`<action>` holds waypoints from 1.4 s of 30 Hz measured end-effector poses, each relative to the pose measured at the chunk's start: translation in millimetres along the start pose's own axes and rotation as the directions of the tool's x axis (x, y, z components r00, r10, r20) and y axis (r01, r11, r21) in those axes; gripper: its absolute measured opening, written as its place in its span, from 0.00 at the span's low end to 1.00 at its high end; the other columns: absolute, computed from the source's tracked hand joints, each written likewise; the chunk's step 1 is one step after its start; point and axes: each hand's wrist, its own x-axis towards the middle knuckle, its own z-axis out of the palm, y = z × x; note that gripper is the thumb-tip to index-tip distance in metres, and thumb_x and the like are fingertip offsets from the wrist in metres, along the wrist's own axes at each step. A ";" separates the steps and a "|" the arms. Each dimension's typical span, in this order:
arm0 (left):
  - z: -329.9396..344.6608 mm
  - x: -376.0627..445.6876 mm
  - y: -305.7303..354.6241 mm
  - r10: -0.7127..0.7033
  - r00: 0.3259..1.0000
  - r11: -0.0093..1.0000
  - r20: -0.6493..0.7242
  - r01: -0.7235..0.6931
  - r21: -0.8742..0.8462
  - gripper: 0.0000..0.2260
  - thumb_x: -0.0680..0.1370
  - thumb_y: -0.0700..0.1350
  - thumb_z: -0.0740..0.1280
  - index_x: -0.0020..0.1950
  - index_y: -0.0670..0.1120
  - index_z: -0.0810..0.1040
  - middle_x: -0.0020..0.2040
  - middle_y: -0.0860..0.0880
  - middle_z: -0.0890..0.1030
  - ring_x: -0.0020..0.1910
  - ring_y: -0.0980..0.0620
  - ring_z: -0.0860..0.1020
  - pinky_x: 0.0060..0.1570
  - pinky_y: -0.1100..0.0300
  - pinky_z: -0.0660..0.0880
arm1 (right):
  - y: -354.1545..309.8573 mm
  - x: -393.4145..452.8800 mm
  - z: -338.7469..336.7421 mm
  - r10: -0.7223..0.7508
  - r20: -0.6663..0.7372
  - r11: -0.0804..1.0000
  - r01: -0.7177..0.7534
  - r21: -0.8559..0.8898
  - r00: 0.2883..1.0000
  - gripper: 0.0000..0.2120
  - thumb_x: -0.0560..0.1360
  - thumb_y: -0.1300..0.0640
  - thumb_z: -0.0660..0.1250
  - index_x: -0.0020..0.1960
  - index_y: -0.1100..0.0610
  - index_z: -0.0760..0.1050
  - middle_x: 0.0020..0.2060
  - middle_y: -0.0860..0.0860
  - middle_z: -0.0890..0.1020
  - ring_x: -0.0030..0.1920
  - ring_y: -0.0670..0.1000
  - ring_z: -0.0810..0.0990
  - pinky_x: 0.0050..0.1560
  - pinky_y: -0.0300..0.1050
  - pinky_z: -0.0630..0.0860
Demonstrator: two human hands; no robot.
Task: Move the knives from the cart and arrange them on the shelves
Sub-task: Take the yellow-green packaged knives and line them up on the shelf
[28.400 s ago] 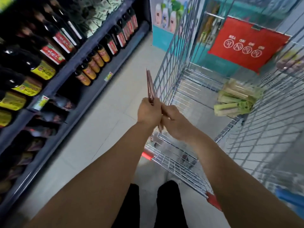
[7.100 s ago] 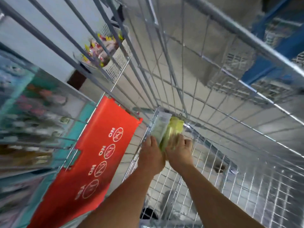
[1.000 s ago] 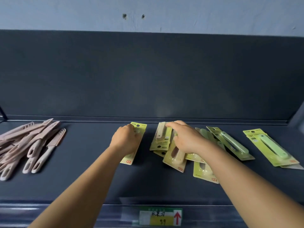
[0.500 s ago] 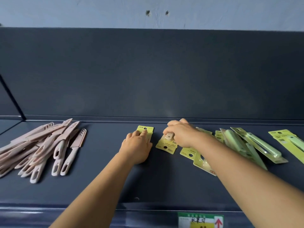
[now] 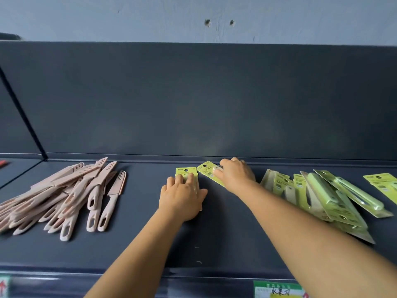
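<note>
1. Shelf point(image 5: 225, 244): dark, flat, with dark back panel point(image 5: 193, 100) behind; pale wall point(image 5: 107, 16) above.
2. Left hand point(image 5: 182, 198): palm down, fingers straight and close together, pressing flat on left pack point(image 5: 186, 172); only the pack's yellow-green top, with its hang hole, visible past the fingertips.
3. Right hand point(image 5: 235, 174): just right of the left, near the back of the shelf, fingers bent onto right pack point(image 5: 207, 170); whether gripping or only pressing, cannot tell.
4. Right pack: tilted, top end to the left, nearly touching the left pack's top corner.
5. Pack pile point(image 5: 318, 198): loose, overlapping yellow-green carded knives, right of the right forearm, lying at mixed angles.
6. Far pack point(image 5: 384, 183): alone at the right edge, apart from the pile.
7. Pink knives point(image 5: 71, 194): unpacked, sheathed, in a fanned heap on the left, handles toward the front, well apart from the hands.
8. Price tag point(image 5: 279, 290): green and yellow, on the shelf's front edge, lower right.
</note>
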 end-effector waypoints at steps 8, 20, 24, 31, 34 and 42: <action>0.1 2.1 -0.3 0.100 0.990 0.993 0.101 -0.093 -0.070 0.26 0.82 0.57 0.49 0.78 0.51 0.49 0.78 0.49 0.52 0.77 0.47 0.51 0.72 0.50 0.52 | 6.3 -45.3 -26.9 -0.156 0.338 0.988 0.145 0.058 0.928 0.25 0.77 0.54 0.58 0.74 0.52 0.61 0.71 0.52 0.62 0.67 0.57 0.68 0.62 0.51 0.72; 16.5 17.8 20.2 0.209 0.972 0.977 0.105 -0.202 -0.069 0.24 0.83 0.54 0.45 0.78 0.50 0.49 0.79 0.50 0.47 0.77 0.49 0.50 0.71 0.48 0.52 | 13.7 -65.3 -6.9 -0.093 0.208 0.989 0.114 -0.094 0.974 0.28 0.82 0.45 0.46 0.78 0.55 0.47 0.76 0.46 0.51 0.72 0.56 0.56 0.70 0.54 0.59; 19.2 23.5 25.2 0.188 0.978 0.981 0.092 -0.181 -0.072 0.24 0.83 0.55 0.44 0.78 0.51 0.48 0.79 0.50 0.46 0.78 0.49 0.48 0.72 0.49 0.50 | 13.7 -54.9 -5.7 -0.091 0.202 0.989 0.113 -0.100 0.975 0.27 0.83 0.47 0.45 0.78 0.56 0.46 0.77 0.46 0.50 0.72 0.56 0.56 0.70 0.53 0.58; 21.4 38.4 31.5 0.197 0.976 0.979 0.089 -0.192 -0.064 0.22 0.83 0.52 0.44 0.77 0.50 0.51 0.79 0.51 0.48 0.76 0.50 0.53 0.70 0.49 0.52 | 16.2 -45.7 -4.0 -0.078 0.213 0.990 0.101 -0.100 0.974 0.27 0.83 0.46 0.45 0.78 0.55 0.44 0.77 0.45 0.46 0.74 0.56 0.54 0.71 0.52 0.56; 19.9 40.3 35.4 0.184 0.976 0.983 0.117 -0.179 -0.052 0.23 0.83 0.53 0.44 0.78 0.51 0.48 0.79 0.50 0.45 0.77 0.50 0.51 0.70 0.49 0.51 | 18.8 -44.1 -5.0 -0.085 0.221 0.990 0.108 -0.092 0.972 0.27 0.83 0.46 0.45 0.78 0.55 0.44 0.78 0.46 0.46 0.74 0.56 0.53 0.71 0.53 0.56; 8.7 17.8 67.7 0.320 0.947 0.946 -0.026 -0.321 -0.049 0.26 0.82 0.55 0.51 0.78 0.51 0.49 0.79 0.49 0.46 0.78 0.50 0.43 0.74 0.48 0.47 | 50.4 -62.2 -32.1 -0.026 0.048 0.999 0.028 -0.037 0.999 0.24 0.82 0.52 0.50 0.76 0.57 0.54 0.75 0.53 0.58 0.73 0.57 0.58 0.72 0.50 0.57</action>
